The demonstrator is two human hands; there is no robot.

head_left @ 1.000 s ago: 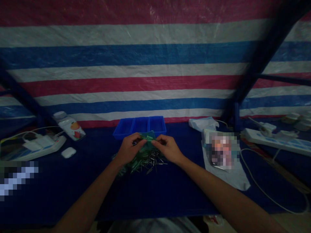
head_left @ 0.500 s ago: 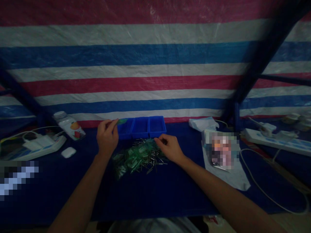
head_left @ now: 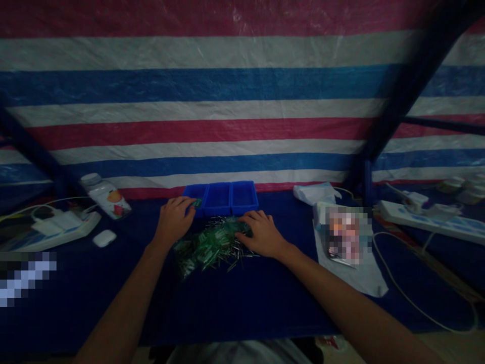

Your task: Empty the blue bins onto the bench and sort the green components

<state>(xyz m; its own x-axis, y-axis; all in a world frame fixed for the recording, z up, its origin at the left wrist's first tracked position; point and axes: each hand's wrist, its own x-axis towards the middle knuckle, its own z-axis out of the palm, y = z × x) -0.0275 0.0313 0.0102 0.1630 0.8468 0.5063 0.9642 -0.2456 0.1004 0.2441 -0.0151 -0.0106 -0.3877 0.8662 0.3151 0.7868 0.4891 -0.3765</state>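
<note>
A loose heap of green translucent pieces and thin metal pins (head_left: 217, 242) lies on the dark blue tabletop. Behind it stand three small blue bins side by side: the left bin (head_left: 191, 191), the middle bin (head_left: 219, 194) and the right bin (head_left: 243, 194). At the left bin's near side, my left hand (head_left: 175, 218) has its fingers stretched out and thumb apart. A small green piece (head_left: 197, 202) shows in that bin, just past the fingertips. Over the heap's right end, my right hand (head_left: 263, 233) rests with fingers spread and thumb apart, its fingertips partly hidden among the pieces.
To the left are a white bottle (head_left: 108, 196), a small white case (head_left: 104, 238) and a power strip (head_left: 68, 225). On the right lie a white sheet (head_left: 364, 278) under a blurred-out item, a crumpled white bag (head_left: 316, 192) and another power strip (head_left: 424, 222) with cables.
My left hand has let go of a green piece, which now shows in the left bin. My right hand has opened from a pinch and spread over the heap.
</note>
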